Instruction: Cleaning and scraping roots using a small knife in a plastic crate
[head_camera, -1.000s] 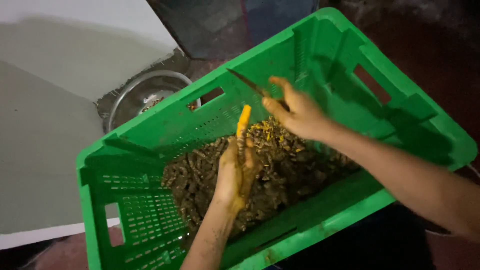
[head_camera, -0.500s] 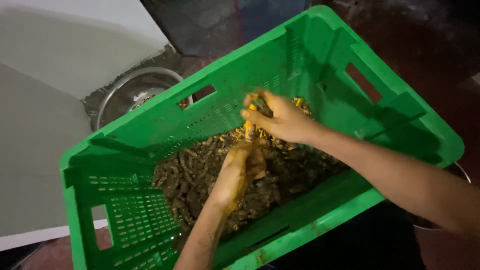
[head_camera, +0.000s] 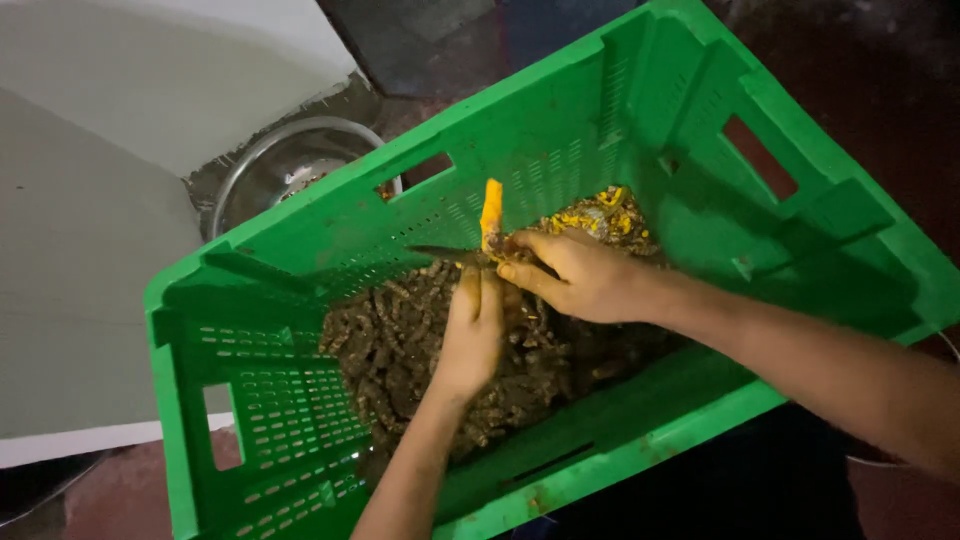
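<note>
Firmly, left hand (head_camera: 470, 335) grips an orange peeled root (head_camera: 491, 215); right hand (head_camera: 575, 275) clasps a thin knife (head_camera: 445, 254).

We see a peeled orange-yellow root piece (head_camera: 491, 213), standing nearly upright, its lower end pinched in the left hand (head_camera: 472, 330) above the heap. Exposed flesh is bright, the top end cut blunt. A knife (head_camera: 447, 255) lies roughly level across the root's base, its dark blade pointing left and the handle hidden inside the right hand (head_camera: 575, 275), which is closed round it. The blade touches the root near the left fingertips. Under both hands is a heap of muddy brown roots (head_camera: 400, 345), unpeeled and tangled. Behind the right hand sits a small pile of yellow peelings (head_camera: 600, 212).
</note>
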